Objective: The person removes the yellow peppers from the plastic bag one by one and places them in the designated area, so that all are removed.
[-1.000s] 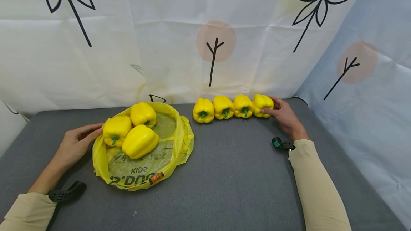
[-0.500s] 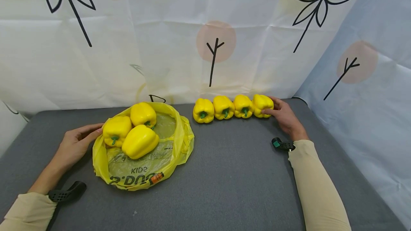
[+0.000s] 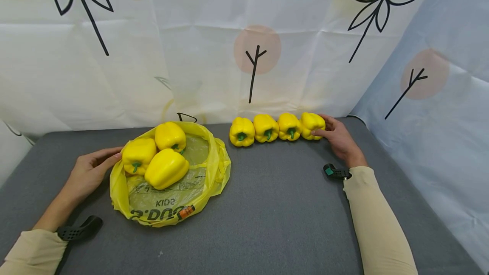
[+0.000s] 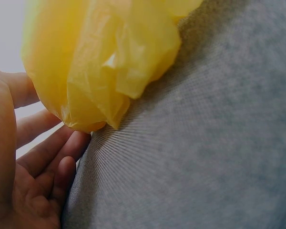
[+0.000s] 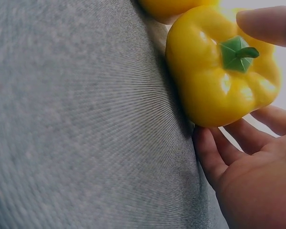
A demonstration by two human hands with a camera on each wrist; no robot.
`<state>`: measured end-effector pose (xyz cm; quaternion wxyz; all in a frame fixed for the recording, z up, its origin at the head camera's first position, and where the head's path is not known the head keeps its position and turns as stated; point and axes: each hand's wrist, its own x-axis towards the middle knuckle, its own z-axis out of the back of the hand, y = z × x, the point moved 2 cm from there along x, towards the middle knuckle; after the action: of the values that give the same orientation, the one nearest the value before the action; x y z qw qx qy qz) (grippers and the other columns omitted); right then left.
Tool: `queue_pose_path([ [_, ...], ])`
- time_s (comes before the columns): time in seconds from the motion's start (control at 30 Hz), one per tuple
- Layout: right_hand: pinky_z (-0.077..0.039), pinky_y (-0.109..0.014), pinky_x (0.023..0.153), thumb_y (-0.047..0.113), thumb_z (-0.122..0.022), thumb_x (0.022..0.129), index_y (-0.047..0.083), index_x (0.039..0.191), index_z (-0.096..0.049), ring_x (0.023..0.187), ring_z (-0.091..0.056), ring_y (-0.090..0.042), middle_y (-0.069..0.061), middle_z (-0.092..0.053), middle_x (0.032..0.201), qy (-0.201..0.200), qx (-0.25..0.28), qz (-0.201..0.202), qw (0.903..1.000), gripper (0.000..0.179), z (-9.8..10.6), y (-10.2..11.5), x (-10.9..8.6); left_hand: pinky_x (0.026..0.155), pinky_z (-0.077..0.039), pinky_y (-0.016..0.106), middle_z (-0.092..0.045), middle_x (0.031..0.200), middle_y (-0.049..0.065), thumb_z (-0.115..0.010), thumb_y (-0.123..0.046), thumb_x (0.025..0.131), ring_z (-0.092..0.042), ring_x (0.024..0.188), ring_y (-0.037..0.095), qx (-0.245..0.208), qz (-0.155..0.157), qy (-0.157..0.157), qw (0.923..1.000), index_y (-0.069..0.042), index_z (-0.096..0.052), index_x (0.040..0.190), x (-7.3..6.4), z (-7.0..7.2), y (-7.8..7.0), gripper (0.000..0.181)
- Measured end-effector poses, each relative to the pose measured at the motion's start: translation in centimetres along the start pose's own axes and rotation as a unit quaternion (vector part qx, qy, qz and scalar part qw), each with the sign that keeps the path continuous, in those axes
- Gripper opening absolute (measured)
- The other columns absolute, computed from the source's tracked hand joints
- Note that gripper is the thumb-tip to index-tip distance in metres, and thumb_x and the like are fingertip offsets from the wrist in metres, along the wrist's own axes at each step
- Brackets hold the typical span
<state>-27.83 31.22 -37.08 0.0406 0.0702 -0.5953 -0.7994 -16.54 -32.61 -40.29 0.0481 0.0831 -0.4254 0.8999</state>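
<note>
In the head view, my right hand (image 3: 339,140) holds the rightmost yellow bell pepper (image 3: 312,124) of a row at the back of the table. The right wrist view shows my thumb (image 5: 267,26) over the front of this bell pepper (image 5: 205,90) near its green stem, with the other fingers along its side. On the left, a yellow plastic bag (image 3: 219,169) with a rolled-down rim has three yellow bell peppers (image 3: 168,169) in it. My left hand (image 3: 88,173) touches the bag's left side with loosely bent fingers, some partly hidden behind the bag (image 4: 100,62).
More yellow bell peppers (image 3: 266,127) stand side by side in the row, close to the white printed cloth (image 3: 305,46) behind the grey table (image 3: 275,207). A second cloth wall (image 3: 451,130) borders the right side.
</note>
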Motion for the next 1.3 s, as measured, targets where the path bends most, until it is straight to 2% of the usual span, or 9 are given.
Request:
queue_pose_path([
  [0.1, -0.038, -0.029, 0.105, 0.01, -0.066, 0.099, 0.004, 0.163, -0.014, 0.135, -0.039, -0.026, -0.02, -0.026, 0.162, -0.004, -0.001, -0.002, 1.0, 0.082, 0.1, 0.0, 0.0, 0.078, -0.038, 0.003, -0.054, 0.116, -0.03, -0.055, -0.035, 0.106, -0.044, 0.105, -0.019, -0.001, 0.0, 0.0, 1.0, 0.003, -0.057, 0.141, 0.0, 0.0, 0.0, 0.051],
  [0.23, -0.029, -0.043, 0.116, 0.011, -0.066, 0.1, 0.004, 0.163, -0.01, 0.146, -0.028, -0.034, -0.019, -0.018, 0.165, -0.01, 0.002, -0.002, 0.9999, 0.085, 0.2, 0.3, -0.2, 0.078, -0.038, 0.003, -0.053, 0.116, -0.031, -0.055, -0.034, 0.106, -0.044, 0.105, -0.019, -0.002, -0.003, 0.0, 1.0, 0.004, -0.057, 0.141, 0.0, 0.0, -0.1, 0.051],
  [0.4, -0.021, -0.053, 0.12, 0.018, -0.068, 0.1, 0.005, 0.163, -0.01, 0.15, -0.022, -0.038, -0.02, -0.016, 0.165, -0.023, -0.004, 0.005, 0.9997, 0.087, 0.4, 0.7, -0.3, 0.078, -0.038, 0.003, -0.053, 0.115, -0.032, -0.055, -0.034, 0.107, -0.045, 0.105, -0.019, -0.004, -0.004, -0.001, 1.0, 0.004, -0.057, 0.141, 0.0, 0.0, -0.1, 0.051],
  [0.67, -0.021, -0.054, 0.119, 0.026, -0.067, 0.101, 0.004, 0.163, -0.011, 0.15, -0.022, -0.038, -0.02, -0.022, 0.164, -0.043, -0.023, 0.018, 0.9987, 0.086, 0.8, 1.6, -0.8, 0.078, -0.038, 0.003, -0.053, 0.116, -0.031, -0.055, -0.034, 0.106, -0.044, 0.105, -0.019, -0.006, 0.0, 0.0, 1.0, 0.004, -0.057, 0.141, 0.0, 0.0, -0.1, 0.052],
  [0.9, -0.021, -0.052, 0.12, 0.029, -0.065, 0.102, 0.006, 0.163, -0.012, 0.149, -0.024, -0.038, -0.02, -0.022, 0.164, -0.063, -0.004, 0.034, 0.9974, 0.084, 0.8, 2.6, -1.2, 0.078, -0.038, 0.004, -0.053, 0.116, -0.031, -0.055, -0.035, 0.107, -0.044, 0.105, -0.019, -0.001, 0.002, 0.002, 1.0, 0.003, -0.056, 0.142, 0.0, 0.1, 0.0, 0.052],
  [1.13, -0.026, -0.051, 0.118, 0.029, -0.064, 0.102, 0.006, 0.163, -0.016, 0.142, -0.039, -0.033, -0.021, -0.026, 0.162, -0.091, -0.006, 0.056, 0.9943, 0.081, 0.7, 3.5, -1.3, 0.078, -0.038, 0.003, -0.053, 0.115, -0.032, -0.055, -0.035, 0.106, -0.044, 0.104, -0.02, -0.003, 0.002, 0.001, 1.0, 0.003, -0.057, 0.141, 0.0, 0.0, 0.0, 0.052],
  [1.23, -0.026, -0.051, 0.118, 0.027, -0.065, 0.102, 0.006, 0.163, -0.018, 0.142, -0.039, -0.032, -0.021, -0.028, 0.162, -0.098, -0.004, 0.058, 0.9935, 0.079, 0.6, 3.9, -1.4, 0.078, -0.038, 0.003, -0.053, 0.115, -0.032, -0.055, -0.034, 0.106, -0.044, 0.105, -0.02, -0.005, -0.001, 0.001, 1.0, 0.004, -0.057, 0.141, 0.0, 0.0, 0.0, 0.052],
  [1.3, -0.026, -0.051, 0.118, 0.027, -0.065, 0.102, 0.006, 0.163, -0.019, 0.145, -0.033, -0.035, -0.02, -0.028, 0.161, -0.099, -0.002, 0.059, 0.9933, 0.079, 0.6, 4.2, -1.5, 0.078, -0.038, 0.003, -0.053, 0.115, -0.032, -0.055, -0.034, 0.107, -0.044, 0.105, -0.02, -0.005, -0.002, 0.0, 1.0, 0.004, -0.057, 0.141, -0.1, 0.0, -0.1, 0.051],
])
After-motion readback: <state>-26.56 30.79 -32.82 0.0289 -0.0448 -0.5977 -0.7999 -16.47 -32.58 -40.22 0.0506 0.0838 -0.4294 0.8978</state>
